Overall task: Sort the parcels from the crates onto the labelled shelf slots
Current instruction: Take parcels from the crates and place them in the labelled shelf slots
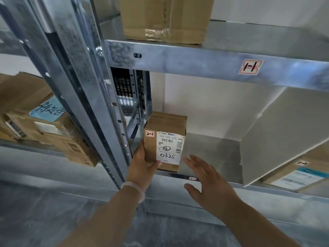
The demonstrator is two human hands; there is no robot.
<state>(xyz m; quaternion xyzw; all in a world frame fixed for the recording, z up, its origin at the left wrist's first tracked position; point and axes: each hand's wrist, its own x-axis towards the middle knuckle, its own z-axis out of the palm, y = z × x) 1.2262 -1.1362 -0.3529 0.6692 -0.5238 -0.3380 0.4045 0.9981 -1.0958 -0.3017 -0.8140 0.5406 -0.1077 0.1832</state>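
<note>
A person's left hand point(142, 164) grips a small cardboard parcel point(165, 125) by its lower left corner, thumb across the bottom of its white shipping label point(170, 148), at the front left of a metal shelf point(210, 148), just beside the upright post point(85, 86). The parcel stands upright at the shelf's front edge; whether its full weight is down cannot be told. A small red-edged sticker point(150, 134) on its top left corner reads "2-1", and a shelf tag point(192, 178) sits on the front edge just below it. The right hand point(208, 179) hovers near the parcel's right side, fingers straight and spread, touching nothing. A pale bracelet point(133, 188) circles the left wrist. Above, a beam tag point(250, 67) reads "1-1" under a large taped box point(165, 18). A grey divider point(284, 132) leans to the right, with another labelled parcel point(299, 175) beyond it. More boxes point(35, 118) fill the neighbouring rack on the left
</note>
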